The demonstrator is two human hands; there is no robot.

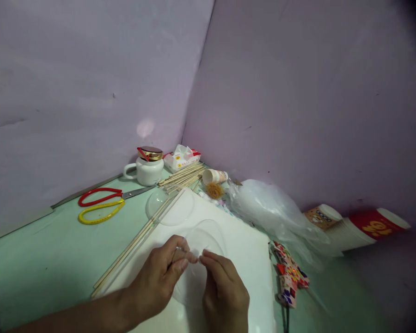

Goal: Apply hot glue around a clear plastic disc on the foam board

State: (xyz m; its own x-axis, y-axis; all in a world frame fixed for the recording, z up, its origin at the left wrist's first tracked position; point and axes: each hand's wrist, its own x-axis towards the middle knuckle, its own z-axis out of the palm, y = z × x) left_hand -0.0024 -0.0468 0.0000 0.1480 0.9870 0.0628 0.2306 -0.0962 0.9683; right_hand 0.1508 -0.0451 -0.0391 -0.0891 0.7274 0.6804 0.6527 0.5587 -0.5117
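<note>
Green counter [55, 259], white board [254, 259], two hands above it!
Left hand [159, 273] and right hand [227, 289] sit nearly tip to tip, fingers curled in, though I can't tell whether they grip anything; clear plastic rounds [194, 286] overlap right there beneath them, over the board.

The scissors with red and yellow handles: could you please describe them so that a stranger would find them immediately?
On the pale green tabletop, look along the left-hand lilac wall to the rounded white mug. Just in front of it, slightly left, lie the scissors. One looped handle is red, the other yellow, unlike the plain wooden sticks nearby.
</note>
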